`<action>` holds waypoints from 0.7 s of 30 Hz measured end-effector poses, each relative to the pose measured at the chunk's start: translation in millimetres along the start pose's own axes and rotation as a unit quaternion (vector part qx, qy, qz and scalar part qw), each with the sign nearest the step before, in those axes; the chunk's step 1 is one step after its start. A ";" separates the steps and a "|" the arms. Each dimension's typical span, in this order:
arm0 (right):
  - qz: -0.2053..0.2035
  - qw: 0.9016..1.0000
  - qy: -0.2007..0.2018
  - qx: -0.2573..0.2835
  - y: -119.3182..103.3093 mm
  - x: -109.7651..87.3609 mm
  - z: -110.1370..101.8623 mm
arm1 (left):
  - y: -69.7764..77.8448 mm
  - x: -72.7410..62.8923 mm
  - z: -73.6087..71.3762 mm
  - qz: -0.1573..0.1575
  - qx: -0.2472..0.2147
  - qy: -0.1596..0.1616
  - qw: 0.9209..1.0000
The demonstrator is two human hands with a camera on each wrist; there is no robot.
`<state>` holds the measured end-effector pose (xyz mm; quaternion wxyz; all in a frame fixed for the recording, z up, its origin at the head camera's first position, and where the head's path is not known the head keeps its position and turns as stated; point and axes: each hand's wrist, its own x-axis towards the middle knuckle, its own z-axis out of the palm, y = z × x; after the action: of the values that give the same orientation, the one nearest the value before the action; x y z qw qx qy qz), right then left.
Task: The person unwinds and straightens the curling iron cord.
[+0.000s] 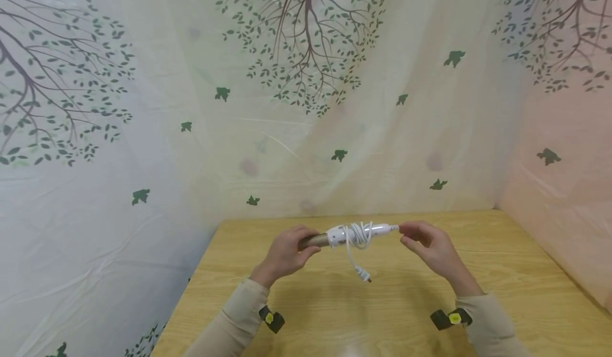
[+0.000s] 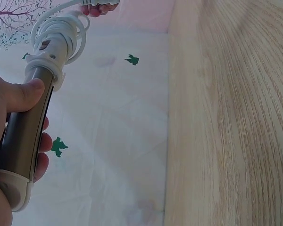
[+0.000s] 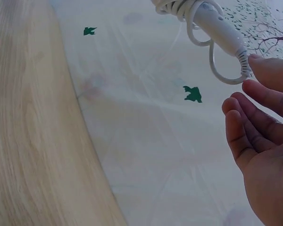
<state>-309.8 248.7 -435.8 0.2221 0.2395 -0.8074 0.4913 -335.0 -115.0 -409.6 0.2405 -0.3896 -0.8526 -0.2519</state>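
A hair straightener [image 1: 334,236] with a white handle and a bronze-coloured barrel is held up level over the table. Its white cord [image 1: 360,235] is wound in loops around the handle, and the plug [image 1: 363,274] dangles below. My left hand [image 1: 287,253] grips the barrel, thumb on top and fingers curled behind it, as the left wrist view shows. At the opposite end, my right hand [image 1: 432,245] pinches the ribbed cord sleeve [image 3: 244,63] between thumb and index finger. The other fingers of that hand are bent and hold nothing.
Under both hands lies a light wood-grain table [image 1: 392,304]. Behind it and along the sides hangs a pale sheet [image 1: 287,176] printed with trees and green leaves. A black band with a yellow mark [image 1: 272,319] is on each wrist.
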 end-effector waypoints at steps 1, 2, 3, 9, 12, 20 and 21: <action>0.000 1.000 -0.002 0.003 0.1 -0.9 0.7 | -0.4 -0.1 0.1 0.000 0.000 0.000 1.000; -0.004 1.000 -0.005 0.009 1.1 -1.6 1.6 | -0.8 -0.1 0.3 0.000 0.000 0.000 1.000; -0.005 1.000 -0.007 0.014 1.3 -2.4 2.8 | -1.2 -0.2 0.4 -0.001 0.000 -0.001 1.000; -0.020 0.999 -0.027 0.026 6.8 -5.4 13.9 | -3.0 0.9 0.4 0.004 -0.004 0.008 1.000; -0.025 0.998 -0.040 0.030 9.1 -6.5 21.4 | -3.4 1.9 -0.4 0.007 -0.009 0.011 1.000; -0.027 0.997 -0.054 0.052 4.9 -6.8 38.3 | -4.3 3.4 -1.7 0.002 -0.019 0.013 1.000; -0.027 0.996 -0.057 0.056 3.6 -7.0 40.3 | -4.8 3.4 -1.5 0.002 -0.019 0.013 1.000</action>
<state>-311.4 215.1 -459.4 0.1752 0.3010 -0.7833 0.5149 -340.4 -116.9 -407.5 0.2441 -0.3924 -0.8438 -0.2729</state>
